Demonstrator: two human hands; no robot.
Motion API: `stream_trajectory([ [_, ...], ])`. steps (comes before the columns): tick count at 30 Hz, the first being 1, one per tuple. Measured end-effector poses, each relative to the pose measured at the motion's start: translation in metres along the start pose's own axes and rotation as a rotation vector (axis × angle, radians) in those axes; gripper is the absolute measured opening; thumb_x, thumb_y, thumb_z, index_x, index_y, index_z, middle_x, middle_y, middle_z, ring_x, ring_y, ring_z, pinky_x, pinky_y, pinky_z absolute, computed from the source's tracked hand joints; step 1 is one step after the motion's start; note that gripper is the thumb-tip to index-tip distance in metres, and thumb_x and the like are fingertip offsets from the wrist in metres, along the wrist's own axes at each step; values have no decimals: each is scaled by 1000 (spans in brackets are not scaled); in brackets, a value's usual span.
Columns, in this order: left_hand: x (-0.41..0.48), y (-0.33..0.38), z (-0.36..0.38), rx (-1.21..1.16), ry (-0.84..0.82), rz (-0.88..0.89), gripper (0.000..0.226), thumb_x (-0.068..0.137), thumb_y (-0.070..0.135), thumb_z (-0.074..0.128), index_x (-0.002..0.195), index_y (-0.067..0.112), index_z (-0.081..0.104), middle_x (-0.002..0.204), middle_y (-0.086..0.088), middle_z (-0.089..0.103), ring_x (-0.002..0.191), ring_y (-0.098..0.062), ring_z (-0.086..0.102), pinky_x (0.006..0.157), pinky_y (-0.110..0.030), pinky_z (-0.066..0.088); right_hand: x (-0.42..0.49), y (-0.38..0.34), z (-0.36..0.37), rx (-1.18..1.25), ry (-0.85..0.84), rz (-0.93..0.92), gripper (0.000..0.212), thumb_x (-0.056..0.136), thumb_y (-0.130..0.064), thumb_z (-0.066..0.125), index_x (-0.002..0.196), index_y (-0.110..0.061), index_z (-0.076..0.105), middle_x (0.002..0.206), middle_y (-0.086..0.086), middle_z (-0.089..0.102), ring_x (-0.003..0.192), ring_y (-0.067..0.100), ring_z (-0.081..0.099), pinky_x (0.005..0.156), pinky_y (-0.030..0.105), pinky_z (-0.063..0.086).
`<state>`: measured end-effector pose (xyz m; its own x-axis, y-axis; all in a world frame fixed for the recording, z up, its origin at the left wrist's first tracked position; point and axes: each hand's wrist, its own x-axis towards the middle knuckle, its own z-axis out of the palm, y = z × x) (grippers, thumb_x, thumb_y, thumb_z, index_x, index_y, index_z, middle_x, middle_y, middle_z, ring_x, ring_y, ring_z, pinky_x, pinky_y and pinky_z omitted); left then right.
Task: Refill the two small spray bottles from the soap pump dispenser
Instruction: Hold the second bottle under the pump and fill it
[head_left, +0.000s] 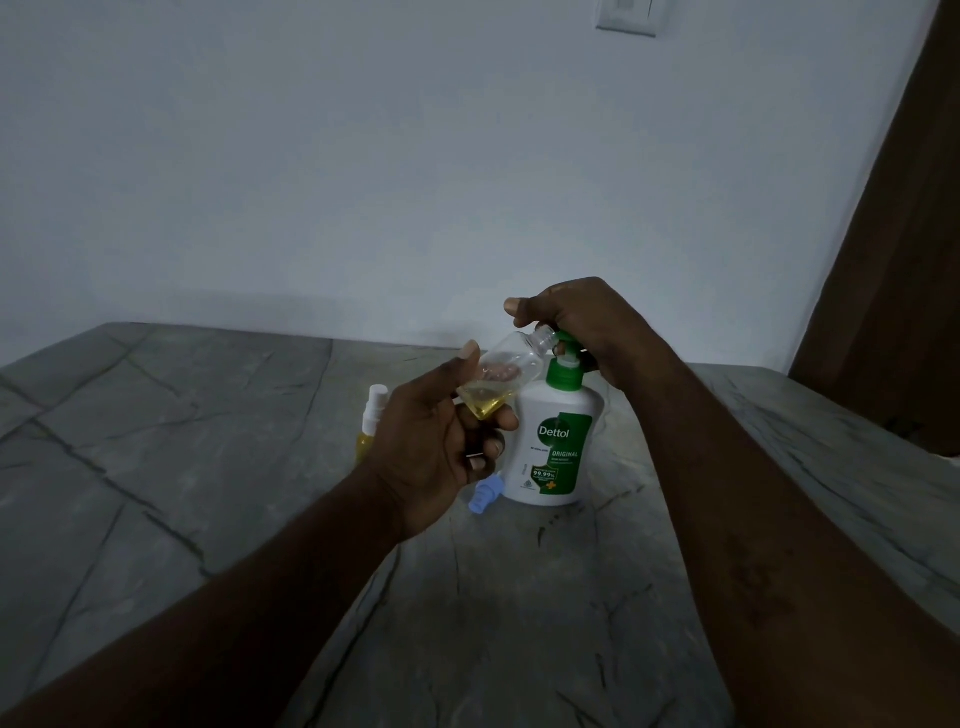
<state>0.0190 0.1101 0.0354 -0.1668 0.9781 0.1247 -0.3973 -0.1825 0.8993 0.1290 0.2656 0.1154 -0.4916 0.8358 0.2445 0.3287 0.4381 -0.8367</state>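
Standing behind left hand (431, 447), capped spray bottle (375, 410); blue cap (487, 494) beside dispenser (558, 447).

White-and-green dispenser (555, 441), grey-veined counter (208, 415).

The left hand (436, 441) and right hand (576, 322) are bare, as are both forearms (311, 571), with short, plain fingernails (471, 351).

Obstacles mid-table
Soap dispenser (556, 441), blue cap (485, 496) at its 7 o'clock, capped spray bottle (372, 415) at 9; table (208, 467) open toward 6.
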Motion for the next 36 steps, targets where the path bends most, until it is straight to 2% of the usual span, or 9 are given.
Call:
stream_trajectory([
  [7,1,-2,-2,1,12,-23,63,87,54,54,129,8,62,73,-7,62,55,-14,49,47,-24,35,0,4,5,36,-28,67,23,74,-38,84,75,-16,78,93,7,73,78,23,60,74,37,50],
  [12,1,-3,-2,8,27,-24,62,91,53,52,131,6,61,73,-7,61,55,-15,48,50,-25,33,-1,5,5,29,-20,49,23,78,-39,84,71,-19,75,79,-1,66,71,19,58,70,32,48],
  [16,1,-4,-1,17,24,-15,59,93,53,50,130,8,63,75,-7,62,55,-14,49,49,-24,35,1,2,2,-40,37,-10,31,81,-48,80,82,-17,77,78,-2,66,64,15,56,61,28,43],
  [19,1,-1,-1,8,17,-2,60,90,53,52,130,9,64,74,-7,62,56,-14,49,48,-24,36,1,-3,-1,-88,74,-91,38,85,-47,78,90,-9,76,72,-2,65,60,13,54,63,27,43],
  [23,1,-1,0,0,15,-4,62,88,53,53,129,9,65,74,-8,61,56,-15,48,49,-24,34,0,-3,-1,-85,65,-65,36,82,-47,80,87,-12,76,73,-2,64,61,13,53,61,28,42],
  [27,1,0,1,-2,26,-13,61,91,53,52,130,7,64,73,-7,62,55,-14,48,49,-25,33,-1,-3,0,-71,52,6,30,79,-45,82,69,-20,70,66,-3,58,58,15,50,56,27,40],
  [31,1,-2,-1,-5,36,-25,65,90,54,54,133,6,61,73,-7,62,56,-14,48,50,-25,32,-2,2,3,-23,11,39,27,78,-42,83,68,-20,72,80,2,67,69,19,57,62,29,45],
  [36,2,-2,-2,1,37,-30,67,87,55,55,133,6,61,72,-7,61,56,-14,47,49,-24,33,-2,3,4,-37,0,43,28,78,-45,83,77,-18,76,85,4,69,71,19,59,65,29,47],
])
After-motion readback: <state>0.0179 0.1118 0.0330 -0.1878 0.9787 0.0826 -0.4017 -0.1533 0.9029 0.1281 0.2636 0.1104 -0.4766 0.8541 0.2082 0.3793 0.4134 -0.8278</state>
